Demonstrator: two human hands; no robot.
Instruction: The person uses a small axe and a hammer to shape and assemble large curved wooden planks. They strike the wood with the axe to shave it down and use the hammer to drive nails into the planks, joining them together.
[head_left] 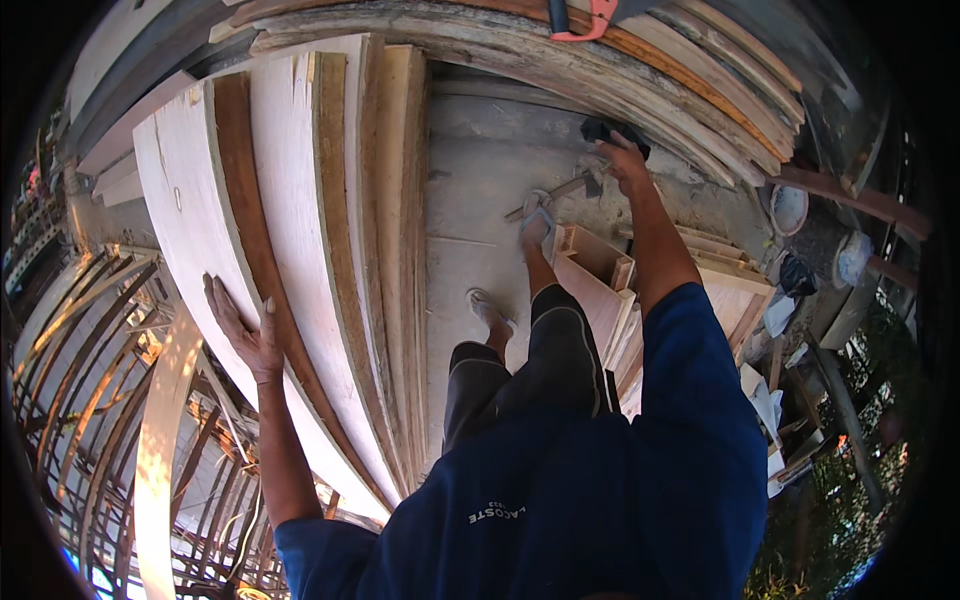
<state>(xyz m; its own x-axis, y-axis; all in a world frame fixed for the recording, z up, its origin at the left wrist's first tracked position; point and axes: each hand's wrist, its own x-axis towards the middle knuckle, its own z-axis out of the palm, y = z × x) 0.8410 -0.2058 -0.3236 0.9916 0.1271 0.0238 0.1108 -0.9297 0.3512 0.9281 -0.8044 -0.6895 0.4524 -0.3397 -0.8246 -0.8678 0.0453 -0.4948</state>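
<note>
My right hand [622, 160] reaches down-forward, fingers spread, touching a wooden-handled hammer [560, 190] lying crosswise on the grey concrete floor, nothing clasped yet; my left hand [243, 325] rests flat and open on pale plywood sheets [290, 200]

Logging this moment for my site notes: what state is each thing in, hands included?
left hand: open, flat on the plywood sheet.
right hand: reaching down at the hammer; grip unclear.
plywood sheet: on edge, leaning in a stack.
hammer: lying on the concrete floor.
wooden box: open, empty.
</note>
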